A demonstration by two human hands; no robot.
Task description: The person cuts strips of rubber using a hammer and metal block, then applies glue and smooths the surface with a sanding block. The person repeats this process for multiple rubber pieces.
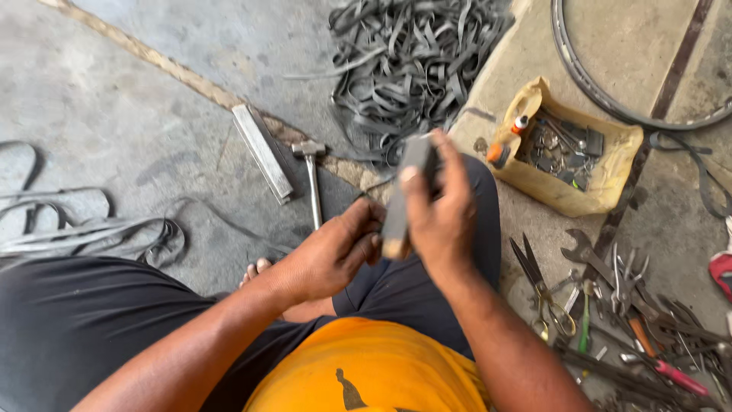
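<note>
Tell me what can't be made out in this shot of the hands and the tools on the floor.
Head view only:
- What the left hand pinches: covered by its own fingers.
- Near face of the grey block: wrapped by the right hand.
- Contents of the yellow bag: too small and jumbled.
- Black tyre hoop: cut off by the top and right edges.
- Tool pile: cut off at the right and bottom edges.

A hammer (311,179) lies just right of a metal bar (263,152); scissors (543,290) lie below a tray (602,191).
</note>
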